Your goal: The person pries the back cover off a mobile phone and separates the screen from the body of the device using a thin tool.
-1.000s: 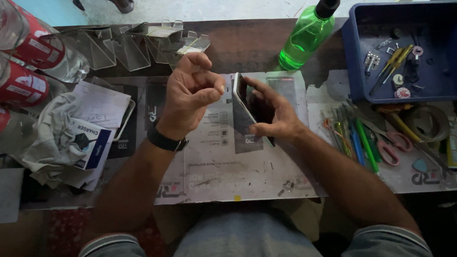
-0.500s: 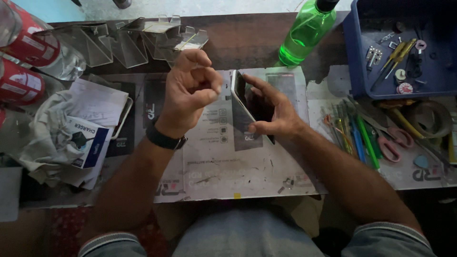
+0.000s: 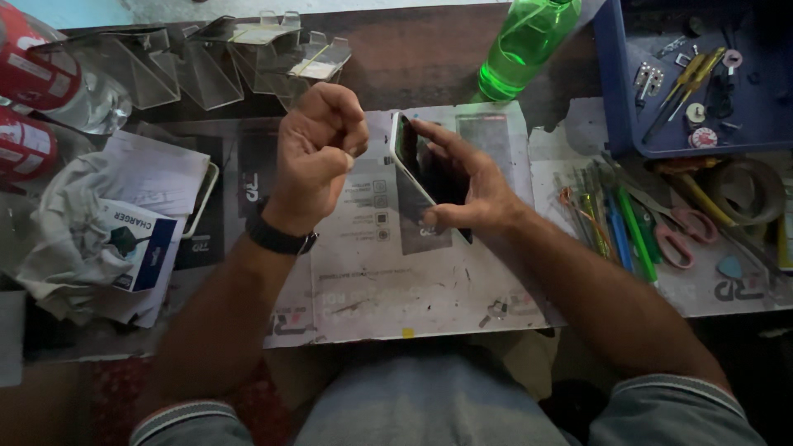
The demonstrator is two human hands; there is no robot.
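My right hand grips a dark smartphone, tilted on its edge above a printed paper sheet on the table. The screen faces right, toward my palm, and my fingers wrap its top and lower edge. My left hand, with a black wristband, is curled into a loose fist just left of the phone's edge, thumb against the fingers. Whether something small is pinched in it is not visible.
A green plastic bottle stands at the back. A blue tray of small tools sits at the right, with pens, scissors and tape below it. Clear plastic stands and red cans lie at the left, near a small box on cloth.
My left hand has closed from pinching at the phone's edge into a fist and drawn slightly away. The phone stays tilted in my right hand.
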